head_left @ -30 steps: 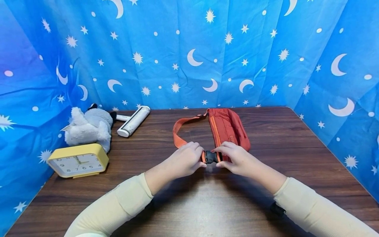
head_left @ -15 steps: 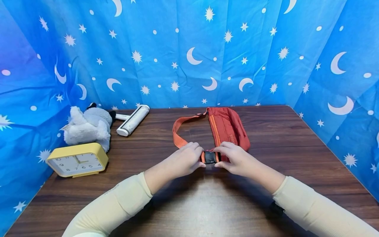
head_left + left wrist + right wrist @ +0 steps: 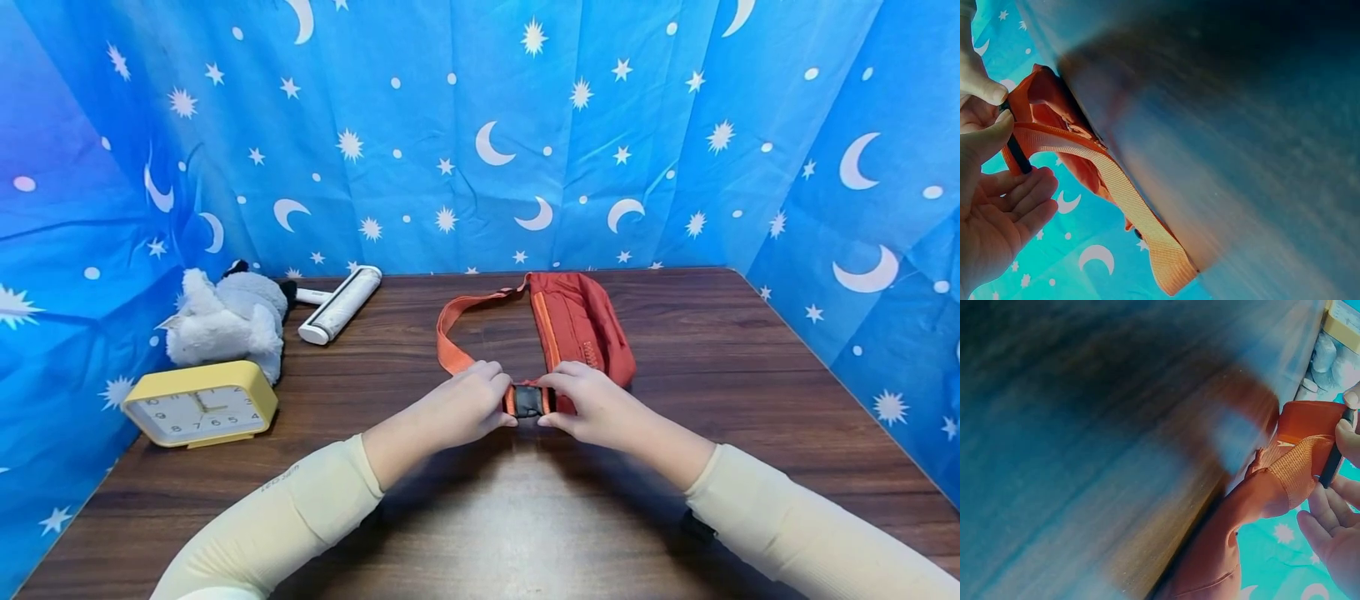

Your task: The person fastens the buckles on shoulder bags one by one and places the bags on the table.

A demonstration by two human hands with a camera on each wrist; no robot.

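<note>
A red waist bag point(image 3: 581, 325) with an orange zip lies on the table, its orange strap point(image 3: 450, 333) looping out to the left. The strap's black side-release buckle point(image 3: 529, 401) is between my two hands, with its halves joined. My left hand point(image 3: 472, 404) pinches the buckle's left end between thumb and fingers, and my right hand point(image 3: 592, 404) pinches its right end. Seen from the left wrist, the buckle point(image 3: 1017, 150) is edge-on, with the orange strap point(image 3: 1122, 187) trailing from it. The right wrist view shows the buckle point(image 3: 1334, 459) pinched beside the bag point(image 3: 1210, 556).
At the left of the brown table point(image 3: 712, 358) stands a yellow alarm clock point(image 3: 202, 404). Behind it lie a grey plush toy point(image 3: 228, 321) and a white lint roller point(image 3: 341, 307). A blue curtain point(image 3: 420, 125) with moons and stars encloses the back and sides.
Both hands have shifted very slightly left with the buckle, which has tilted so its face shows flatter. The bag and the other things have stayed in place.
</note>
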